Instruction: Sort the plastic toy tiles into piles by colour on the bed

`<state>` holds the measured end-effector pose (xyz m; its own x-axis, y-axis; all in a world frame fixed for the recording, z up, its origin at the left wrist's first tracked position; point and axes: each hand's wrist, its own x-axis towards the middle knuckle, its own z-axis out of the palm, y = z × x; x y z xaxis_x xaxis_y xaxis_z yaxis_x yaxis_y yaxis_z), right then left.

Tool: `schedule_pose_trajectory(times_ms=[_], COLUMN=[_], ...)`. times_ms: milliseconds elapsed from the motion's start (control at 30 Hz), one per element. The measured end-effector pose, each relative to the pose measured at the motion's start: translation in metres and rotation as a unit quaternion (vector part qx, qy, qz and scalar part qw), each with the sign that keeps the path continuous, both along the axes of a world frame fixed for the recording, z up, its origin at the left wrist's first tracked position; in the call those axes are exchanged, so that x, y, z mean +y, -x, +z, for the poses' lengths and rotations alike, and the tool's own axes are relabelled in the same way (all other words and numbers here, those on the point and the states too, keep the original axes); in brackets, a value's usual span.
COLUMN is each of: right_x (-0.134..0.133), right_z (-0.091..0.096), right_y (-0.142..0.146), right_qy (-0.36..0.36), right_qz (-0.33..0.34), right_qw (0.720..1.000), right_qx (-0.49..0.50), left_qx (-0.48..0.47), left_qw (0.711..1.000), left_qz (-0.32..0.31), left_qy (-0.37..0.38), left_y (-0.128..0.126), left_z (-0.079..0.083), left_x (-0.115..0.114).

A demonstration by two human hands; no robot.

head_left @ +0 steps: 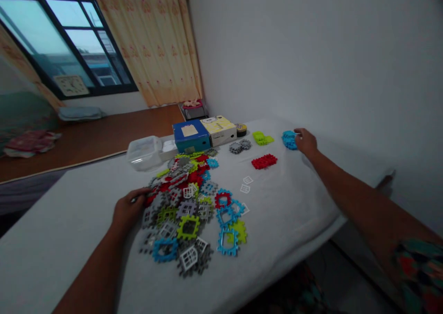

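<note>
The right hand point(306, 143) reaches across to the blue pile point(288, 140) at the far right of the surface point(294, 203), its fingers touching the pile's right side; whether they are clamped on a tile or only resting there, I cannot tell. The left hand point(128, 210) lies at the left edge of the mixed heap of toothed tiles point(187, 208), fingers bent against red and gray pieces, and again a firm grip cannot be made out.

With the arms spread this wide, a light touch probably serves best at the blue pile: squaring the tiles flat, tooth over notch, should stop them sliding. On the left, lifting one tile by its rim seems wiser than dragging — the notched edges look likely to snag their neighbors.

The tiles look like molded plastic, square with gear-like teeth; some are solid, others open frames, in blue, lime, red and gray. The red stack point(264, 161) forms a neat oblong, while the lime pile point(262, 138) and gray pile point(240, 146) sit looser beyond it. Thin white window pieces point(245, 189) lie flat between heap and stacks — pale on the white cloth, so easily missed. At the far left, a clear plastic container point(143, 153) stands near a smooth-sided blue box point(191, 136).
</note>
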<state>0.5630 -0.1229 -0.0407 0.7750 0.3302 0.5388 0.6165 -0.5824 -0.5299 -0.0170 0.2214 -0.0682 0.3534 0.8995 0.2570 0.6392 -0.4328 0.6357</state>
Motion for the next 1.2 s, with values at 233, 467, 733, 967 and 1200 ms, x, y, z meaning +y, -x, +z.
schedule_pose_trajectory(times_ms=[233, 467, 733, 967, 1200], right_x=[0.088, 0.112, 0.115, 0.113, 0.067], right_z=[0.01, 0.003, -0.008, -0.014, -0.008], right_y=[0.18, 0.238, 0.223, 0.2, 0.082], right_qy=[0.163, 0.303, 0.239, 0.126, 0.049], right_qz=[0.561, 0.655, 0.598, 0.547, 0.209], right_qw=[0.808, 0.69, 0.749, 0.801, 0.97], right_qx=[0.073, 0.048, 0.157, 0.207, 0.113], left_qx=[-0.016, -0.034, -0.043, -0.035, -0.022], left_qw=[0.999, 0.999, 0.998, 0.999, 0.999], left_qz=[-0.029, -0.037, -0.036, -0.03, -0.031], left_qy=[-0.017, -0.016, -0.004, -0.002, 0.001], left_y=[0.001, 0.002, 0.001, 0.005, 0.008], left_z=[-0.011, -0.012, -0.011, -0.013, -0.013], left_x=[0.0, -0.005, -0.004, -0.001, 0.003])
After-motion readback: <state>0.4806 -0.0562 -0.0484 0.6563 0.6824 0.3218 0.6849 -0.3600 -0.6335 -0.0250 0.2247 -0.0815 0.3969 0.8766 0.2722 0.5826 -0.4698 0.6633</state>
